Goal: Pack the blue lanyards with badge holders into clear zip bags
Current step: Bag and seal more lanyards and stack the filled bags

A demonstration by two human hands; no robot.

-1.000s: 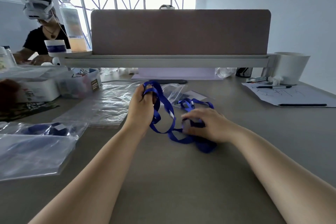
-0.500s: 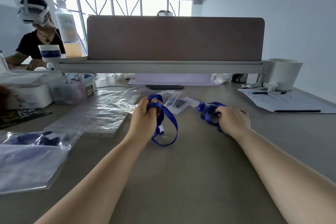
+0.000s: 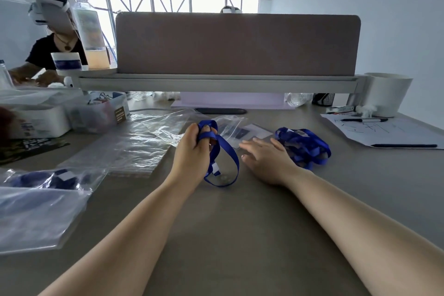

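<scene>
Blue lanyard (image 3: 217, 151) ribbon is clamped in the closed left hand (image 3: 192, 151), probably bundled to fit a clear zip bag (image 3: 230, 125) just beyond, while the right hand (image 3: 266, 158), fingers spread and empty, lies beside a loose lanyard pile (image 3: 304, 145).

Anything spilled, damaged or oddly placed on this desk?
Nothing spilled or damaged. The only untidy thing is the tangled heap of blue ribbon lanyards beside the open right hand; the left hand grips a looped blue lanyard.
</scene>
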